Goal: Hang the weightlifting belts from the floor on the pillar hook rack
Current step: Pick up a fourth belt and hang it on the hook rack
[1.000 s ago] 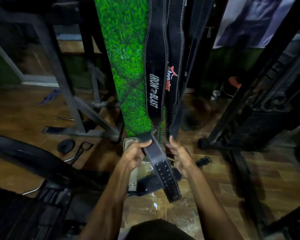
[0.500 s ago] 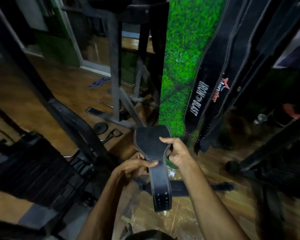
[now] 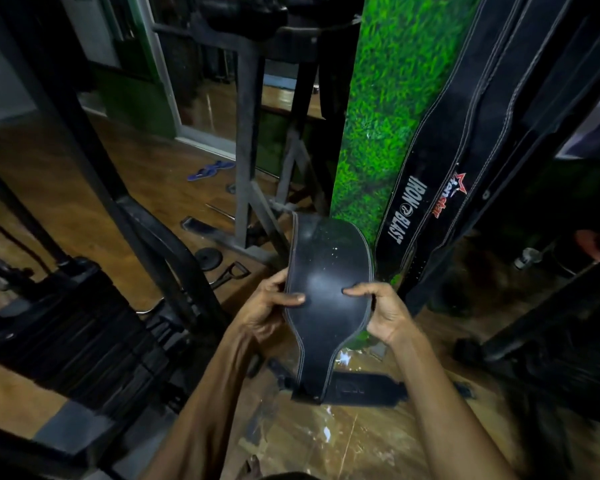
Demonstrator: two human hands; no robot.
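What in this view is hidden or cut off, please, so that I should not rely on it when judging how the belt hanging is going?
Head view only:
- Hook rack: above the top edge; the hanging belts on the green pillar run out of frame.
- Held belt: its far end folds behind the wide part; no buckle shows.
- Left hand and right hand: fingers behind the belt are covered.
- Floor belt: partly under the held belt.

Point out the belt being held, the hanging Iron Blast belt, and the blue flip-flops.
Held black belt (image 3: pixel 326 282): head view, on its wide back panel.
Iron Blast belt (image 3: pixel 407 216): head view, on the white lettering.
Blue flip-flops (image 3: pixel 210 170): head view, on the pair's middle, on the floor.
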